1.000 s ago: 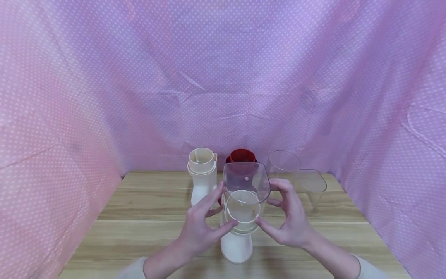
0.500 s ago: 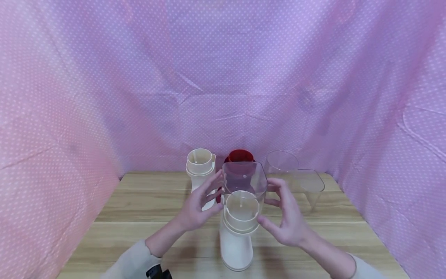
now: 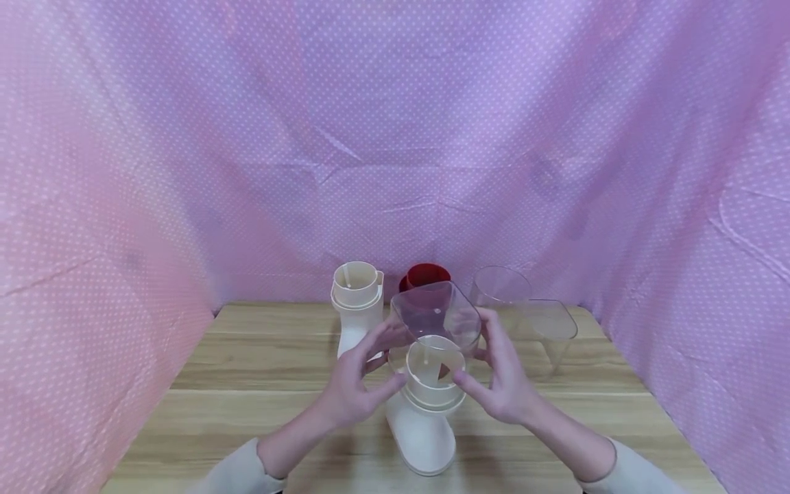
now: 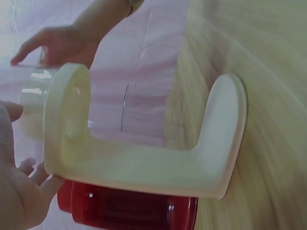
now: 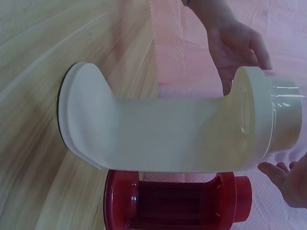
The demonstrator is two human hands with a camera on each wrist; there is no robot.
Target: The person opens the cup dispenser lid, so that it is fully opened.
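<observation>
A clear plastic container [image 3: 432, 312] with a squared rim sits over the round collar of a cream stand [image 3: 422, 436]. The stand is upright on its flat foot, seen from the side in the left wrist view. My left hand [image 3: 361, 381] holds the container's left side, thumb in front and fingers partly behind the clear wall. On the opposite side my right hand [image 3: 503, 377] grips it, its thumb [image 3: 472, 387] near the collar. In the right wrist view, fingertips of the right hand [image 5: 292, 184] come close to the collar; whether they touch is unclear.
A second cream stand [image 3: 358, 315] is behind to the left. Directly behind stands a red stand [image 5: 177, 203], partly hidden. Two more clear containers [image 3: 503, 285] are at the back right of the wooden table [image 3: 247, 412]. A pink dotted cloth [image 3: 395, 137] surrounds the table.
The left hand loosened from the container, then closed around it again. Container and cream stand have turned together, so the rim and foot now sit at an angle.
</observation>
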